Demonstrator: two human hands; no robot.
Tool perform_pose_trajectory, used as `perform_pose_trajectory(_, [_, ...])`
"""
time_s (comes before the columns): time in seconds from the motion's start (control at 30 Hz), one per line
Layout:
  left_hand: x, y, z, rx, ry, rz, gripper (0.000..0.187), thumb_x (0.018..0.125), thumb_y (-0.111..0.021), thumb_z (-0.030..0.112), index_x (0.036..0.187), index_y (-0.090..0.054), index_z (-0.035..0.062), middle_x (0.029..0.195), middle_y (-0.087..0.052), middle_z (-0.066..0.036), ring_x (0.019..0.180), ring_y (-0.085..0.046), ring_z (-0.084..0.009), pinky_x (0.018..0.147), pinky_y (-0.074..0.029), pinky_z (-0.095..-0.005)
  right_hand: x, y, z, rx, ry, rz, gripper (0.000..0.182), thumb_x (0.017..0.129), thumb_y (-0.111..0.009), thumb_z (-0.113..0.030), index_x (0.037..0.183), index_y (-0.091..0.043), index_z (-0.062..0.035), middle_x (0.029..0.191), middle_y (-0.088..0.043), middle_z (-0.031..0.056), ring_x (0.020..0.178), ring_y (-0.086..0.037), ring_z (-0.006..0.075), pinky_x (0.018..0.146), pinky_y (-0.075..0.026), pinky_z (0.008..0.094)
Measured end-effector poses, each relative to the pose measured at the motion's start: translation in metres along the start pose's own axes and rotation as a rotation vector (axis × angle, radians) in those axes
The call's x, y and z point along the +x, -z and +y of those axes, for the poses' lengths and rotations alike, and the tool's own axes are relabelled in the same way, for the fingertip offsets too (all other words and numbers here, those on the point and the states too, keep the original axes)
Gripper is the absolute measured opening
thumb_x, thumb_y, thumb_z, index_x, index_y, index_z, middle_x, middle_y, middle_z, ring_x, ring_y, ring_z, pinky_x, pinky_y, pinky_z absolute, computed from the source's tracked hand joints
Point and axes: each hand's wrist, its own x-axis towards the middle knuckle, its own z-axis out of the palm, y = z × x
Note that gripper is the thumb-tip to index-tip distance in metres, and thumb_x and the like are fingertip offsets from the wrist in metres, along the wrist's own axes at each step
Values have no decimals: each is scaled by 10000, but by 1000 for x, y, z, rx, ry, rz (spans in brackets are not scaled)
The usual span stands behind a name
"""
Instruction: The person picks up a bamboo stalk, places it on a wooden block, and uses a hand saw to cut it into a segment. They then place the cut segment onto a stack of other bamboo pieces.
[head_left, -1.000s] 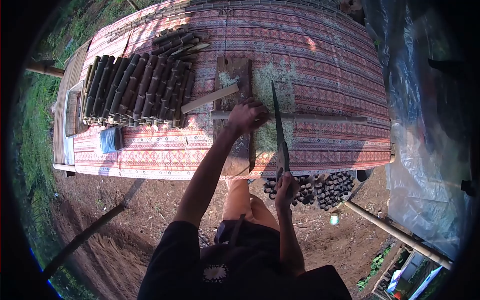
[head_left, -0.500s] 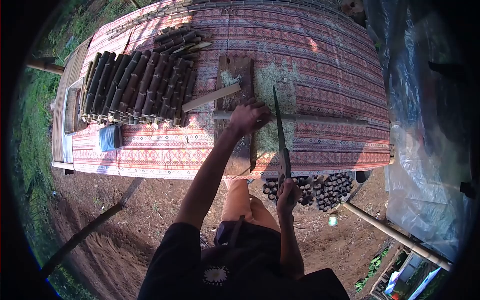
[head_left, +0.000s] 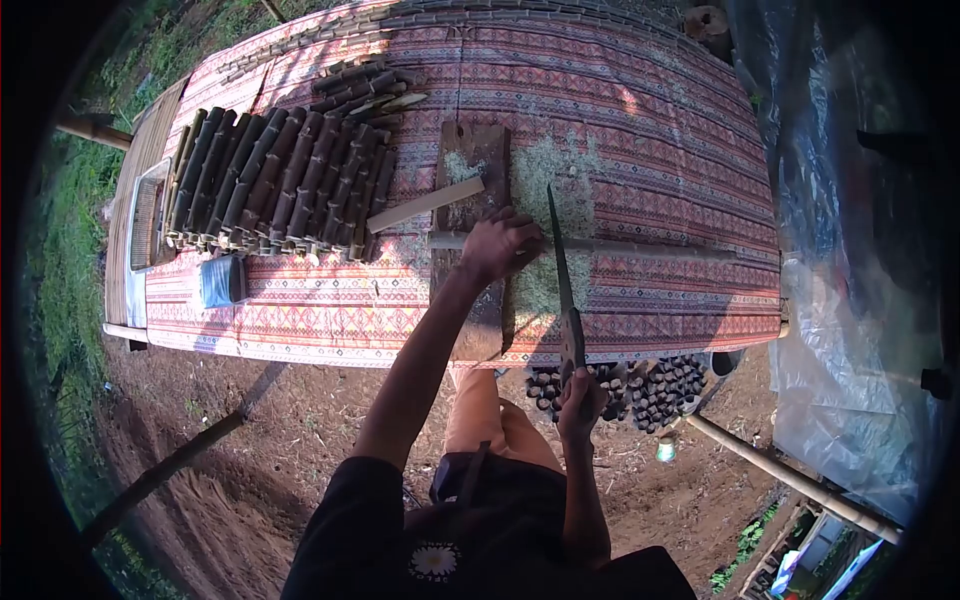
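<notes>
My left hand (head_left: pixel 503 245) is closed over a long jointed cane stalk (head_left: pixel 650 248), pressing it onto a thick wooden board (head_left: pixel 475 150). The stalk lies crosswise, its left end on the board and the rest stretching right. In my right hand (head_left: pixel 582 403) is the handle of a hand saw (head_left: pixel 562 265). Its narrow blade points away from me and crosses the stalk just right of my left fingers. Whether the teeth are in a cut cannot be made out. Above my left hand, a flat wooden strip (head_left: pixel 425 204) rests slantwise, partly on the board.
Pale sawdust (head_left: pixel 555 160) covers the patterned cloth (head_left: pixel 650 130) right of the board. Short cut stalks are piled (head_left: pixel 280 180) on the left, near a blue packet (head_left: pixel 222 281) and a wire basket (head_left: pixel 150 220). Dark pots (head_left: pixel 665 390) stand below the table edge.
The whole view has shifted slightly, so the table sits a little lower. The saw has come back a touch towards me at most. My left hand stays on the stalk.
</notes>
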Motion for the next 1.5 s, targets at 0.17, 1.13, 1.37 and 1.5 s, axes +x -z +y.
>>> perform_pose_trajectory(0.17, [-3,-1,2,28,-9,21,214,712,-758,313,852,-658,184,873,-608,44,895,-568,-197,794,-488,-374,-3,5,-10,-72,60,-8,488,990,-448,-327,572,-384,-82,483,-358,-40,420,-333,46,392,-238,240])
perform_pose_trajectory(1.13, [6,-3,-4,-115,-34,-43,177,742,-752,254,806,-641,131,804,-637,4,831,-615,-227,833,-480,-402,-43,29,25,-98,49,-24,494,989,-445,-370,587,-376,-91,496,-358,-40,423,-331,44,394,-238,239])
perform_pose_trajectory(1.37, [8,-3,-1,-91,-36,-55,183,743,-749,258,820,-637,135,814,-634,12,833,-616,-226,838,-477,-407,25,-12,18,83,-54,-42,498,983,-461,-409,606,-352,-102,498,-326,-50,432,-317,42,409,-242,236])
perform_pose_trajectory(1.5, [6,-3,-5,-26,-50,-50,199,737,-751,286,834,-645,148,858,-644,26,877,-619,-209,854,-466,-393,46,-32,7,85,32,-19,487,995,-435,-354,604,-404,-66,491,-344,-24,436,-342,74,427,-260,273])
